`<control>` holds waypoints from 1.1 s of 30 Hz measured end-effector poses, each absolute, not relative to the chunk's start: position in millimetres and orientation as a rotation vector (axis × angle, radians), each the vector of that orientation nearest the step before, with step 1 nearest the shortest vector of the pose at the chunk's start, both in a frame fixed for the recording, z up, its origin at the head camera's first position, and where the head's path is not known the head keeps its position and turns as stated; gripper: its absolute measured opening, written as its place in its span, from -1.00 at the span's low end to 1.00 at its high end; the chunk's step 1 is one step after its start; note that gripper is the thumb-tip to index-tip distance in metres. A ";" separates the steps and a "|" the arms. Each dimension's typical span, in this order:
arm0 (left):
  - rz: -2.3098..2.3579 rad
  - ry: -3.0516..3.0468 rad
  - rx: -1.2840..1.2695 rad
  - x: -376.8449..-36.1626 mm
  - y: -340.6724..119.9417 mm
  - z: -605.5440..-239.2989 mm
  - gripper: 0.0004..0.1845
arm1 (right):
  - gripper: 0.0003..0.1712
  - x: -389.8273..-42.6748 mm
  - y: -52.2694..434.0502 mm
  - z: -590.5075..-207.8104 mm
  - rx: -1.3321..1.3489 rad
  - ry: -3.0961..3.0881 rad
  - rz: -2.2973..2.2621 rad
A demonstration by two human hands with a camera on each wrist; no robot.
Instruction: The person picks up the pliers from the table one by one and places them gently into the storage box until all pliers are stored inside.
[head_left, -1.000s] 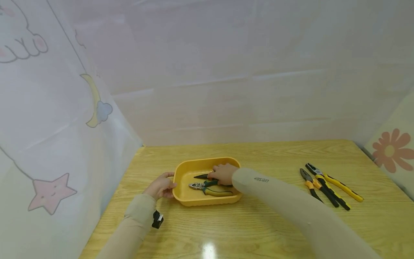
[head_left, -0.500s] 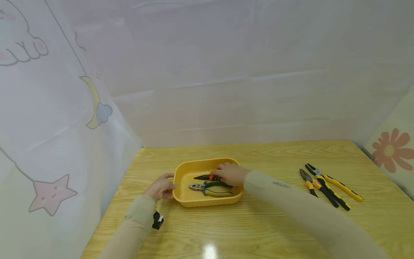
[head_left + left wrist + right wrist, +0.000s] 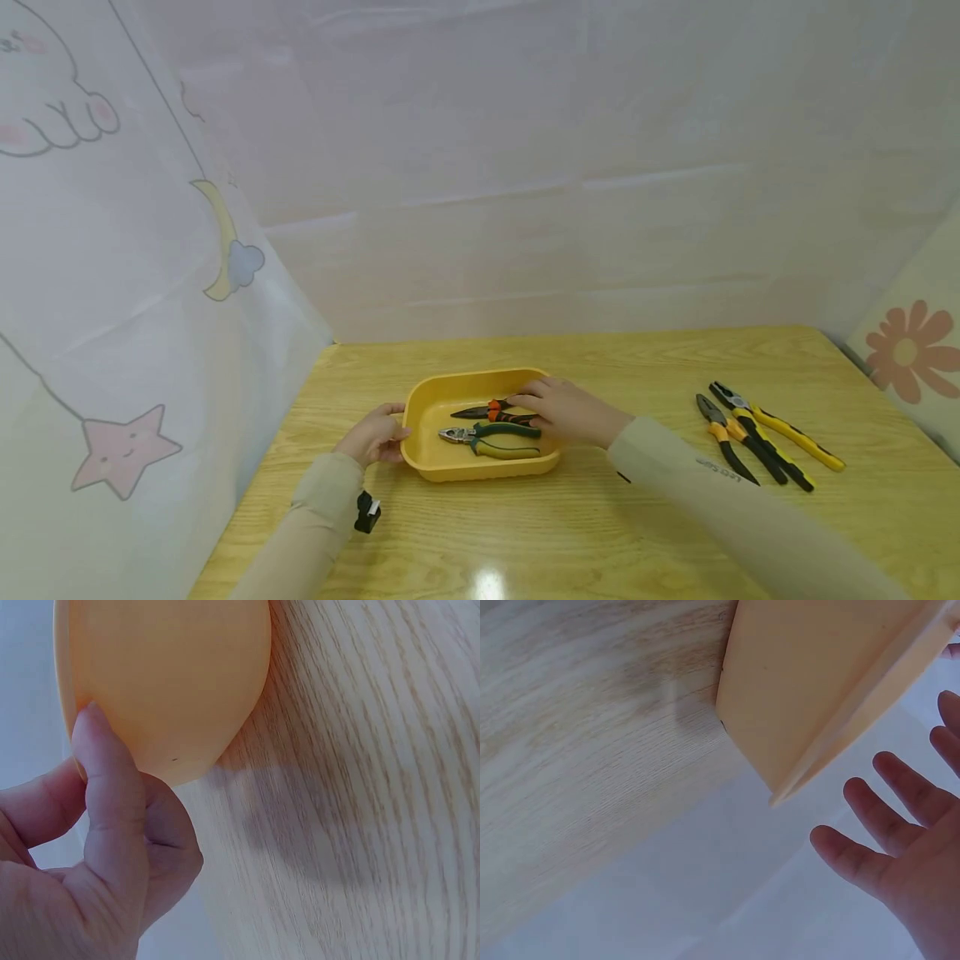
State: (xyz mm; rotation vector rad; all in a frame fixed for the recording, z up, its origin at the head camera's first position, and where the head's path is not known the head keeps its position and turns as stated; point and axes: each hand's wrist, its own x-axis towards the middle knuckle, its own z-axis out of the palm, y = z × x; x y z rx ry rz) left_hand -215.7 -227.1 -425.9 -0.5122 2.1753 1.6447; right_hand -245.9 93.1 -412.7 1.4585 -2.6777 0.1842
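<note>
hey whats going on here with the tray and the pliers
A person is working at a wooden table with a yellow tray. The left hand holds the tray's left rim. The right hand is open, fingers straight, over the tray's right end. Two pliers lie in the tray: an orange-handled pair and a green-handled pair. Two yellow-and-black pliers lie on the table to the right.
</note>
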 end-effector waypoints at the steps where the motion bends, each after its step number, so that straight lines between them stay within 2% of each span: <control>1: 1.642 2.178 -0.507 -215.6 -227.2 -426.0 -0.45 | -0.50 -243.8 95.0 -412.4 1.453 -2.674 0.184; 33: 1.668 2.173 -0.499 -214.1 -227.1 -427.6 -0.45 | -0.50 -211.3 135.0 -409.3 1.282 -2.615 0.258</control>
